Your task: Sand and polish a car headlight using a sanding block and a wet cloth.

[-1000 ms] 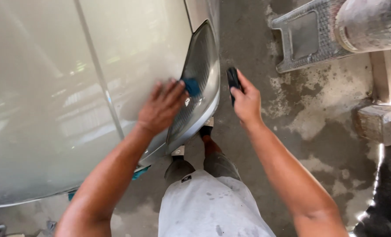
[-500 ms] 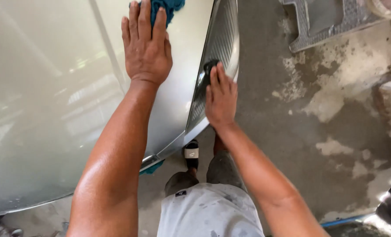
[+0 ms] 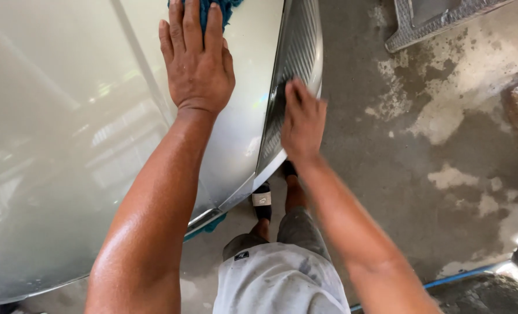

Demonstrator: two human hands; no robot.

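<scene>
Left hand (image 3: pixel 198 64) is lying flat, palm down, on the pale glossy car body panel (image 3: pixel 67 145), toward 12 o'clock in the view. Fingers are stretched out and slightly spread, pressing on a blue cloth (image 3: pixel 215 10); only a small part of the cloth is showing past the fingertips at the top edge. Nothing is being gripped; the hand is pressing rather than closing.

Right hand (image 3: pixel 302 119) is sitting just right of centre, at about 1 o'clock from the left wrist, resting against the ribbed grey light lens (image 3: pixel 299 52) that is running along the panel's right edge. Fingers are pointing up and are blurred. A dark shape is showing at the fingertips, but I cannot tell whether the hand is holding something there or how far it is closed.

A thin seam line (image 3: pixel 143 75) is crossing the panel at 10 o'clock from the left hand, and the forearm is lying across it.

Below the hands, toward 6 o'clock, the person's grey shorts (image 3: pixel 276 279) and one foot in a dark sandal (image 3: pixel 262 200) are showing on the concrete floor (image 3: pixel 433 163), which is blotched with wet and dry patches. A patterned floor mat (image 3: pixel 439 20) is lying at 1 o'clock, well apart from both hands. A blue hose (image 3: pixel 456 278) is running along the floor at 4 o'clock.
</scene>
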